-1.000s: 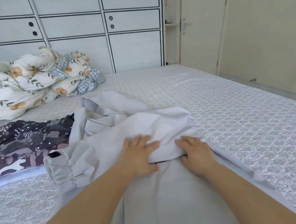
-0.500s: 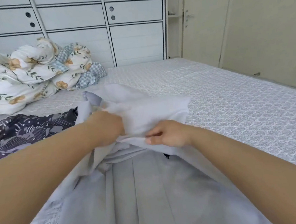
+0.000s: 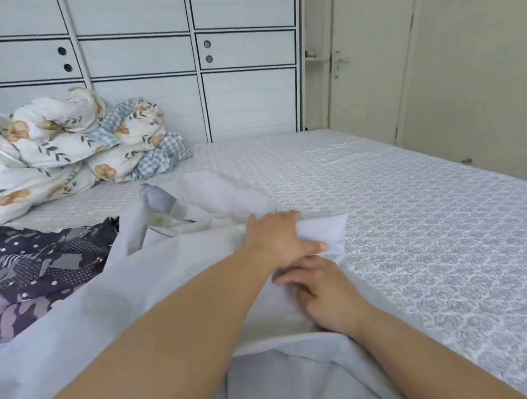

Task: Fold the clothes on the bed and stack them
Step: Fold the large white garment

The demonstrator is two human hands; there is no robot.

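Mid-fold on the pale grey garment [image 3: 176, 306], spread near-centre on the bed [image 3: 436, 213]. My left hand [image 3: 279, 240] gripped the folded edge; my right hand [image 3: 324, 293] lay fingers loosely spread on the cloth, probably just pressing. Next I'd judge: flatten the fold, then double again. No readable labels.

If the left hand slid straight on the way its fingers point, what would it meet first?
Past the edge of the light grey garment that the left hand holds, probably only the bare patterned bedsheet to the right; depth is unclear.
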